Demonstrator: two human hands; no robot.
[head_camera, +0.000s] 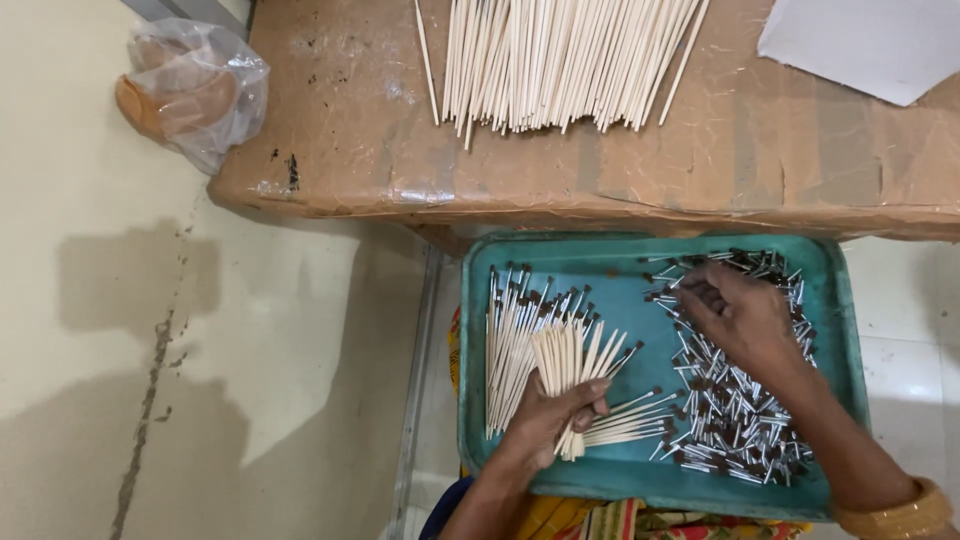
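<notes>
My left hand (548, 418) grips a fan of thin pale wooden sticks (570, 360) over the left half of a teal plastic tray (590, 260). More sticks with dark tips (510, 340) lie in the tray beside that hand. Palm down, my right hand (735, 318) rests with its fingers in a heap of small dark-capped metal pieces (735, 410) that fills the tray's right half; I cannot see whether it holds one. A gold bangle (900, 515) sits on my right wrist.
Above the tray is a brown tape-covered board (340, 130) with a large row of bare pale sticks (560, 60) and a white sheet (880, 40) at its right corner. A clear plastic bag (190, 90) lies on the cream floor at the left.
</notes>
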